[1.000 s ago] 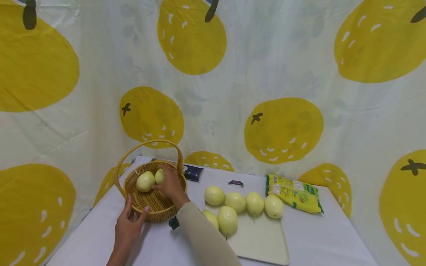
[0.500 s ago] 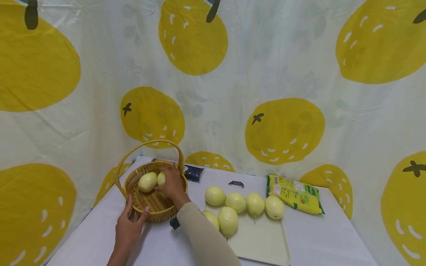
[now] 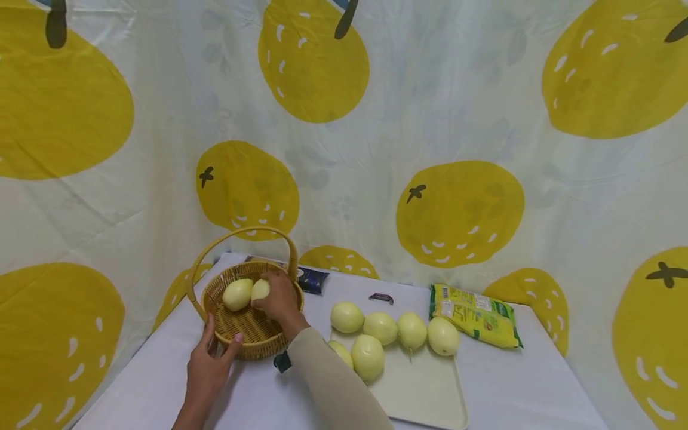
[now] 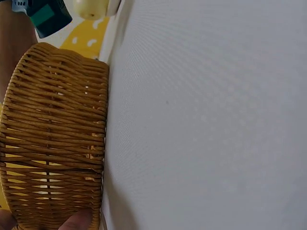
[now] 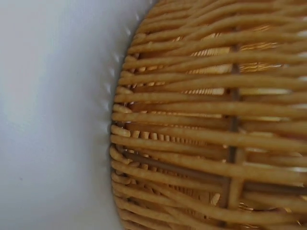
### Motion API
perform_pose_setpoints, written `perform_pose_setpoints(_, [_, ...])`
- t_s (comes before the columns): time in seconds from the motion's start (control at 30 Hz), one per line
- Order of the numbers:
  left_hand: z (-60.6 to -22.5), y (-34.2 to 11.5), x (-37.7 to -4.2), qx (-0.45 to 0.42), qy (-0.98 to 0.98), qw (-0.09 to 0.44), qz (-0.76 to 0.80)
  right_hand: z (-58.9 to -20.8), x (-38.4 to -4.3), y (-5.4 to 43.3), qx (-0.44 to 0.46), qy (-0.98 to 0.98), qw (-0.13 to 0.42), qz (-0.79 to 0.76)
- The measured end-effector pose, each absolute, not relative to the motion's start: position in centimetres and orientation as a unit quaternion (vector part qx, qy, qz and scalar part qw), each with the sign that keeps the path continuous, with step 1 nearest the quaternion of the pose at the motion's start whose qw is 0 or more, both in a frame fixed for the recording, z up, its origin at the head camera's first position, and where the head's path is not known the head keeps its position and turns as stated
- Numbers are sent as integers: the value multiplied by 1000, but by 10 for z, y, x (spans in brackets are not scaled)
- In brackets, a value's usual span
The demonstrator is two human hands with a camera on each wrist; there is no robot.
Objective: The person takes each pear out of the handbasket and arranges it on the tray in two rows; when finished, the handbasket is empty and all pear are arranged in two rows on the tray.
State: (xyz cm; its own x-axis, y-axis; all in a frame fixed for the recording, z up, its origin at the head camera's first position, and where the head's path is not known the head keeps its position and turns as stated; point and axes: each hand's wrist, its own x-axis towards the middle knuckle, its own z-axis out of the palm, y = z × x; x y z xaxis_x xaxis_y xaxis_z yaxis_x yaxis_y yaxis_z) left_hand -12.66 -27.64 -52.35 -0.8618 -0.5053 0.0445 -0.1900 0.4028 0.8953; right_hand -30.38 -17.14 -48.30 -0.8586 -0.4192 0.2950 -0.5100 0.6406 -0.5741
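Note:
In the head view, a round wicker basket (image 3: pixel 252 345) with a tall arched handle stands on the left of the table. Two pale yellow pears sit inside it. My right hand (image 3: pixel 280 298) reaches over the rim, fingers and thumb around the right-hand pear (image 3: pixel 260 289). Just left of that lies the other pear (image 3: pixel 237 294). My left hand (image 3: pixel 208 364) holds the basket's near-left side, thumb and fingers spread against its outer wall. In the left wrist view, fingertips (image 4: pixel 79 220) press on the woven side. The right wrist view is filled by wicker weave (image 5: pixel 206 115), with the hand hidden.
A cream tray (image 3: pixel 424 394) to the right carries several more pears (image 3: pixel 368 357). Behind it lie a yellow-green packet (image 3: pixel 475 316) and a small dark wrapped item (image 3: pixel 381 297). A dark blue packet (image 3: pixel 312 279) sits behind the basket, near the fruit-print curtain (image 3: pixel 344 179).
The left pear in the basket has turned and shifted slightly right. More of the pear under my right hand now shows. My left hand has stayed on the basket.

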Motion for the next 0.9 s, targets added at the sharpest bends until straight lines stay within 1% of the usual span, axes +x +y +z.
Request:
perform_pose_setpoints(0.1, [-523, -278, -125, 212, -824, 157, -501, -478, -301, -169, 263, -895, 76, 353])
perform_pose_setpoints(0.27, [-522, -282, -122, 218, -824, 151, -501, -468, -291, -164, 268, -877, 69, 393])
perform_pose_setpoints(0.47, [-521, -282, -122, 219, -820, 143, -509, -457, -278, -154, 270, -865, 78, 416])
perform_pose_setpoints(0.73, [-521, -279, -124, 211, -820, 142, -513, -434, -259, -131, 257, -832, 48, 490])
perform_pose_setpoints(0.9, [-521, -277, -125, 211, -819, 141, -515, -424, -252, -114, 271, -810, 49, 517])
